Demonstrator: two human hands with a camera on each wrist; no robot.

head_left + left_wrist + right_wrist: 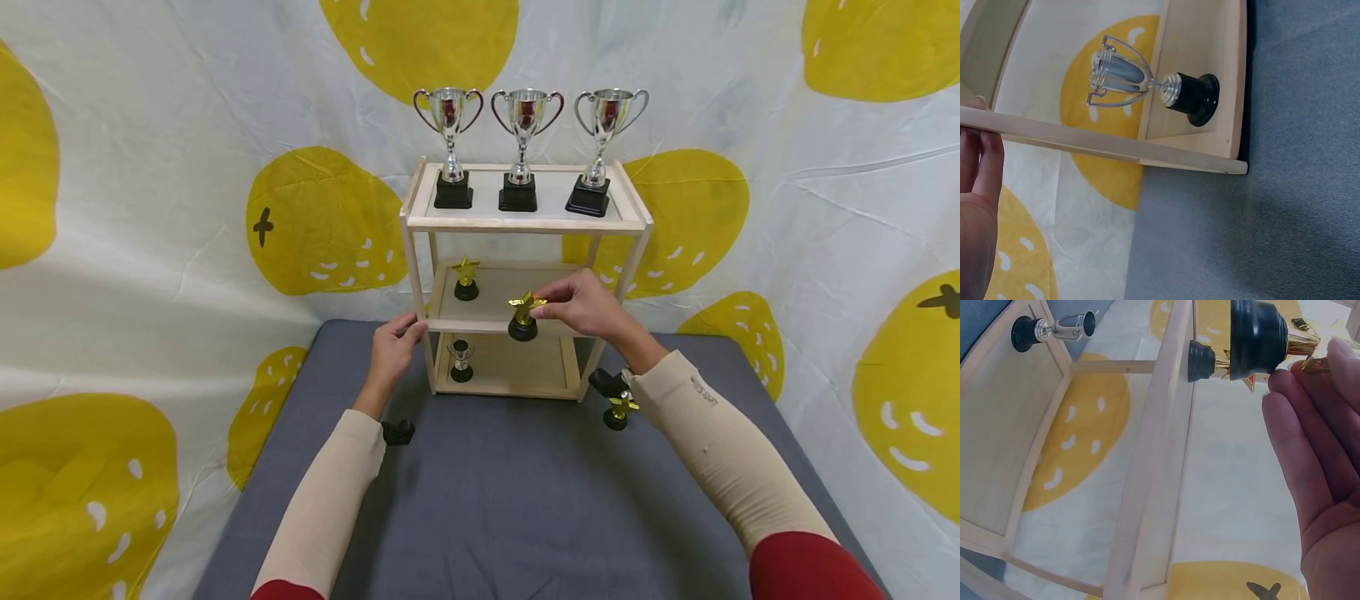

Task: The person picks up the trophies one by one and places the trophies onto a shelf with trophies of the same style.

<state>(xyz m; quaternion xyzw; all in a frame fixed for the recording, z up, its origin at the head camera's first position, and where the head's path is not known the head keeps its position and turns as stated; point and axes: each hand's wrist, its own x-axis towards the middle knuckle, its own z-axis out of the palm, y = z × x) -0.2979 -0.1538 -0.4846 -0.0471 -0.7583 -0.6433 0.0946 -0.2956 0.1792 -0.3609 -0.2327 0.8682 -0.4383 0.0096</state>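
Note:
My right hand (588, 310) pinches a small gold star trophy (522, 327) by its star, the black base hanging downward in front of the middle shelf. At the left side of the wooden shelf rack (414, 267), my left hand (392, 354) grips the post near middle-shelf height, as the fingers (990, 165) in the left wrist view also show. A second star trophy (467, 289) stands at the left of the middle shelf. On the bottom shelf, a small silver cup trophy (461, 362) stands at the left.
Three large silver cup trophies (519, 193) line the top shelf. Right of the rack, another gold star trophy (617, 418) stands on the grey cloth (510, 500), near my right sleeve. A white curtain with yellow fruit prints (322, 221) hangs behind.

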